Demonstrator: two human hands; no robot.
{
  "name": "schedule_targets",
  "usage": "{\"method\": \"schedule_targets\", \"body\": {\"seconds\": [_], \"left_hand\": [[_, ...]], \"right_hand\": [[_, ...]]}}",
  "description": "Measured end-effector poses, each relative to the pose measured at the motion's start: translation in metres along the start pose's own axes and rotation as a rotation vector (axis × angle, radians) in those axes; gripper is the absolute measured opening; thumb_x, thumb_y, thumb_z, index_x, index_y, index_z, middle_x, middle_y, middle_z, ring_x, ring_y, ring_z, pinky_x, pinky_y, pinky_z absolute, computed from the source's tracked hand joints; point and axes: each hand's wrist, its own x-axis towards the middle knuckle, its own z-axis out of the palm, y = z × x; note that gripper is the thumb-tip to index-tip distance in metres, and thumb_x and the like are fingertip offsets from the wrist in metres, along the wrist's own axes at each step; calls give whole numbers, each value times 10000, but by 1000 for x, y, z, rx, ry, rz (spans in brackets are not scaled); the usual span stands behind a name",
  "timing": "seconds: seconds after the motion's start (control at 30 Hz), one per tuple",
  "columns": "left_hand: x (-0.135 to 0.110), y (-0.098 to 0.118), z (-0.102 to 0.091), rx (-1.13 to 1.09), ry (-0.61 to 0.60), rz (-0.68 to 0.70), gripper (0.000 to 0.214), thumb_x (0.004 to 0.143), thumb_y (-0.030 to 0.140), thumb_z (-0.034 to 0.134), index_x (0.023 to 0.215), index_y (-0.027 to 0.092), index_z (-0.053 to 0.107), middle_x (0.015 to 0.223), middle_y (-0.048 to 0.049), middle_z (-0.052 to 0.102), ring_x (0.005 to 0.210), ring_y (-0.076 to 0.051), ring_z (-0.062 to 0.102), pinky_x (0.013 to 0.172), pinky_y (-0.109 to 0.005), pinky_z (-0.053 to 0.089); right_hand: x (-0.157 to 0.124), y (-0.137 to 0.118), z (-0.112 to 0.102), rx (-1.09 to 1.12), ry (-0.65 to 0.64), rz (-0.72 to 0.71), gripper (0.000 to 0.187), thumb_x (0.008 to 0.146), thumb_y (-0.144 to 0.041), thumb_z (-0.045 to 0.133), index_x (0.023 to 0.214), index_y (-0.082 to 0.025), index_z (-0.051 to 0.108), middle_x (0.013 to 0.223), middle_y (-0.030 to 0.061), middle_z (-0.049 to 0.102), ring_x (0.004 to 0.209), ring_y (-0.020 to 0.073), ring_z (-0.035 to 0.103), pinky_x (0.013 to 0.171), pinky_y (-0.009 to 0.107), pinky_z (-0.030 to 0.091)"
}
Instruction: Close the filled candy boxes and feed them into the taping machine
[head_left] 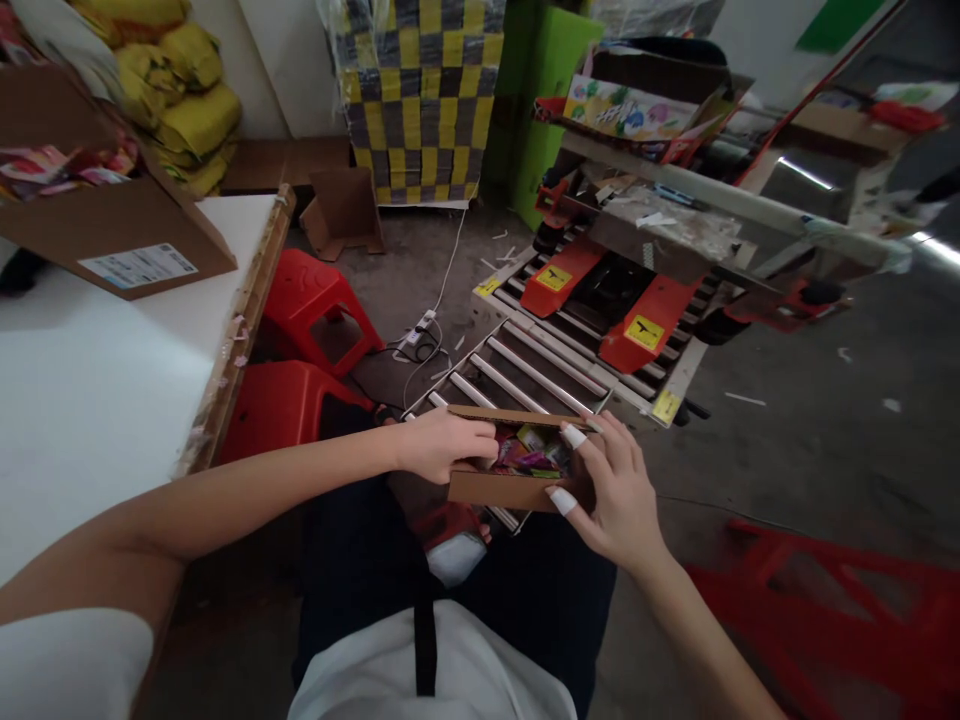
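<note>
A small brown cardboard box (495, 488) sits at the near end of a roller conveyor (525, 365), open at the top with colourful packets (529, 450) showing inside. My left hand (439, 445) is closed over the box's left flap and rim. My right hand (615, 490) grips the box's right side, with white tape on the thumb and a fingertip. A red-and-white object (450, 540) lies on my lap just below the box.
A white table (97, 370) stands at the left, carrying a large open carton (112, 210). Two red stools (307, 340) stand beside it. A carton-sealing machine (660, 250) is ahead, a red frame (825, 610) lies at the lower right, and stacked cartons (420, 100) stand behind.
</note>
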Motion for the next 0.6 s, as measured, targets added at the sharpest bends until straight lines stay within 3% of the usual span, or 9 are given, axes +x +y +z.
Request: {"method": "schedule_targets", "body": {"seconds": [0.23, 0.33, 0.43, 0.5, 0.6], "left_hand": [[12, -5, 15, 128, 54, -95, 163, 871, 346, 559, 837, 191, 599, 841, -4, 617, 766, -137, 565, 526, -279, 306], [6, -9, 16, 100, 83, -80, 89, 857, 264, 567, 849, 184, 605, 855, -7, 624, 768, -138, 568, 522, -272, 320], [-14, -12, 6, -10, 121, -8, 102, 825, 117, 547, 875, 176, 614, 871, -13, 635, 782, -130, 583, 612, -236, 395], [-29, -9, -5, -106, 213, -2, 130, 869, 126, 500, 880, 175, 620, 857, -14, 640, 783, -118, 593, 679, -216, 430], [-40, 3, -20, -115, 534, -176, 169, 919, 278, 480, 913, 172, 611, 877, -35, 638, 836, -139, 600, 765, -253, 464]], "right_hand": [[9, -6, 8, -154, -20, 66, 608, 913, -541, 319, 1376, -148, 347, 1328, 184, 407, 1296, 374, 320, 1029, 586, 325], [14, -17, 11, -250, -49, 222, 584, 930, -511, 285, 1370, -136, 367, 1182, 173, 480, 1190, 350, 405, 1009, 581, 333], [20, -21, 16, -251, -91, 341, 483, 917, -488, 344, 1244, -168, 500, 1108, 152, 490, 1070, 326, 445, 946, 541, 389], [24, -20, 20, -246, -109, 403, 425, 897, -474, 404, 1172, -181, 542, 1091, 145, 493, 1035, 321, 442, 918, 528, 398], [28, -18, 27, -249, -113, 471, 393, 864, -451, 487, 1148, -186, 544, 1107, 142, 494, 1061, 325, 421, 922, 527, 377]]}}
